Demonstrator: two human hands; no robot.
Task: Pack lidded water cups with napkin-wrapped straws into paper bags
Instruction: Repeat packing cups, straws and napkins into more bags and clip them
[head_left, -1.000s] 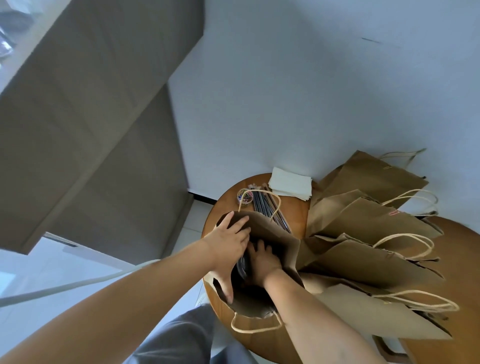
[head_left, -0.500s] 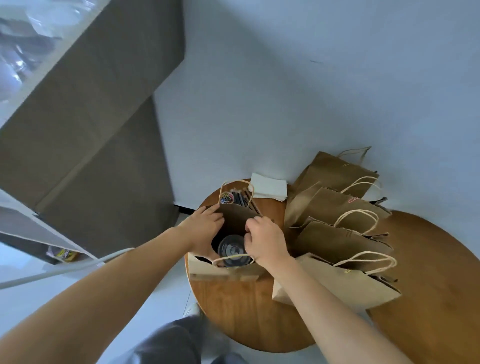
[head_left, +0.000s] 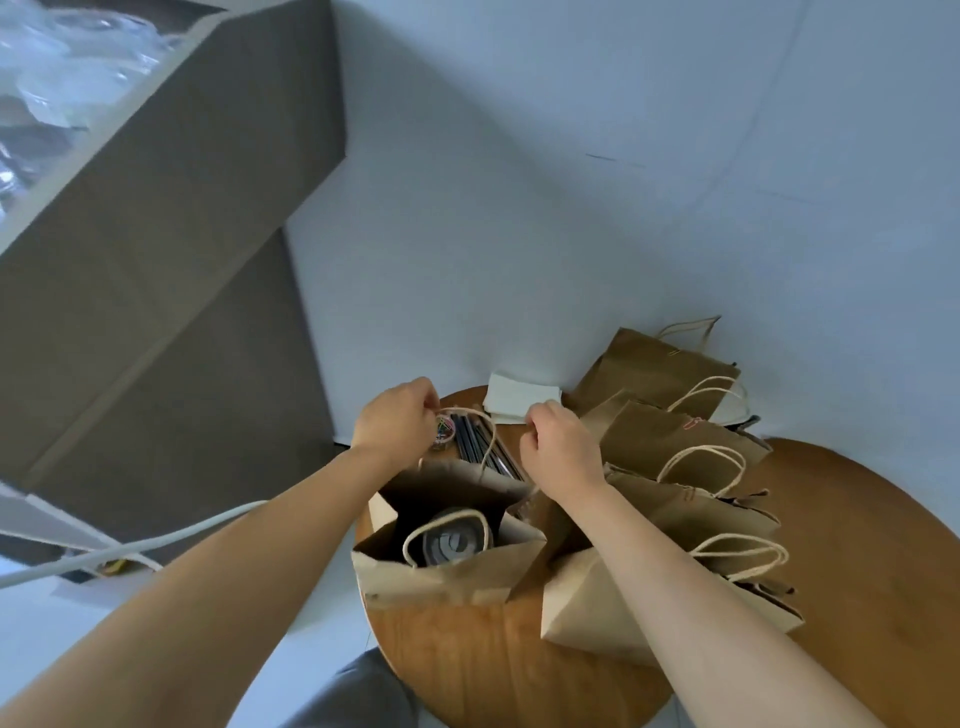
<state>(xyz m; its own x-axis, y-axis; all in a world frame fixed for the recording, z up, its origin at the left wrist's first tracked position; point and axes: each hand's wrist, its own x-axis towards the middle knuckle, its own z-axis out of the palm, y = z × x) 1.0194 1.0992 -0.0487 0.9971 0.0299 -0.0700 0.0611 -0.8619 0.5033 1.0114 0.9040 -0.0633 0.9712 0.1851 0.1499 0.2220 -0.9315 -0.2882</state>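
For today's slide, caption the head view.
Both hands above an open paper bag holding a lidded cup.

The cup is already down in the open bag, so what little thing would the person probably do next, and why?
Probably take a straw to wrap: the lidded cup sits in the open bag, and both the left hand and right hand are above the straws, near the napkins.

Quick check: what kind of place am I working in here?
Probably a small home or office packing corner, not a shop counter: a round wooden table against a plain white wall, crowded with brown paper bags, a napkin stack and straws.
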